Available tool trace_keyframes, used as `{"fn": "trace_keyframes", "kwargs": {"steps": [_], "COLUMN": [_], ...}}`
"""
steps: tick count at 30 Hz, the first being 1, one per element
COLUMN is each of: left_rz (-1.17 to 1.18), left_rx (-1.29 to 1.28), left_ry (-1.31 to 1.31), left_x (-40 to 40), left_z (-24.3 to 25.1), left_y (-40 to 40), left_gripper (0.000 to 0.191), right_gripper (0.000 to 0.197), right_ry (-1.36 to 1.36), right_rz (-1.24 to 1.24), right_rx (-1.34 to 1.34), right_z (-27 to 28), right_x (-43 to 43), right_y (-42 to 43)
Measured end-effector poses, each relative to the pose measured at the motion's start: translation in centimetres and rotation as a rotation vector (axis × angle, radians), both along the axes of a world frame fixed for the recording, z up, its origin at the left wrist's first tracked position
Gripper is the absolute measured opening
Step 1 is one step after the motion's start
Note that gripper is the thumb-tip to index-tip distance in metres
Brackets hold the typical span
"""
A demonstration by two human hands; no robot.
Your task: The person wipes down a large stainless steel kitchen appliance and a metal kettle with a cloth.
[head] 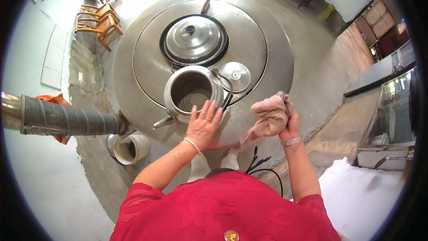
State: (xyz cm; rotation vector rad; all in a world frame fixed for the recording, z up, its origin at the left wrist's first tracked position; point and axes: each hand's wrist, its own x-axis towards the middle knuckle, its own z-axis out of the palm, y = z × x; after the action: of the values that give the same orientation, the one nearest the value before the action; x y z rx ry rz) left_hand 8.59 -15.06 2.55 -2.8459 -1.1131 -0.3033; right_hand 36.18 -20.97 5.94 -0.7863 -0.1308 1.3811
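A lidless metal kettle stands on the near part of the round metal-topped stove, its spout towards me on the left. Water or the bare bottom shows inside; I cannot tell which. My left hand lies flat against the kettle's near side, fingertips at the rim and fingers slightly apart. In my right hand is a bunched pink towel, held above the stove's right near edge, one end hanging down. The kettle's handle leans down to the right, beside a round metal lid.
Behind the kettle sits a long-handled pan under a domed metal lid. A mesh-wrapped flue pipe joins the stove at left, above a white bucket. Wooden chairs line the left wall; a glass-fronted cabinet stands right.
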Motion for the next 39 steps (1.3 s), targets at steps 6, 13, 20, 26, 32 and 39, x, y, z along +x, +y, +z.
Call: {"fn": "trace_keyframes", "kwargs": {"steps": [6,13,20,26,32,39], "left_rz": [-0.083,0.121,0.34,0.519,0.564,0.177], "left_rx": [-0.121,-0.328,-0.288,-0.377,-0.382,-0.071], "left_ry": [-0.152,-0.287,-0.378,-0.419,-0.371,-0.426], "left_x": [-1.2,-4.2,-8.1,-11.3,-12.7,-2.8], "left_z": [3.2,11.4,9.1,2.9,-2.6,0.8], "left_y": [0.9,5.0,11.5,15.8,15.9,7.7], "left_gripper": [0.046,0.048,0.039,0.034,0.045,0.031], "right_gripper": [0.043,0.026,0.077,0.077,0.063,0.037], "right_ry": [-0.011,-0.217,-1.798,-1.971,-1.999,-1.638], "right_rz": [-0.055,-0.106,0.66,1.155,0.883,0.373], "right_rx": [0.274,-0.144,-0.506,-0.443,-0.422,-0.217], "right_z": [5.3,-4.7,-11.6,-13.1,-14.0,-17.8], "right_x": [1.6,4.3,0.6,-2.4,-2.7,0.5], "right_y": [2.5,2.5,2.3,0.7,1.2,2.9]}}
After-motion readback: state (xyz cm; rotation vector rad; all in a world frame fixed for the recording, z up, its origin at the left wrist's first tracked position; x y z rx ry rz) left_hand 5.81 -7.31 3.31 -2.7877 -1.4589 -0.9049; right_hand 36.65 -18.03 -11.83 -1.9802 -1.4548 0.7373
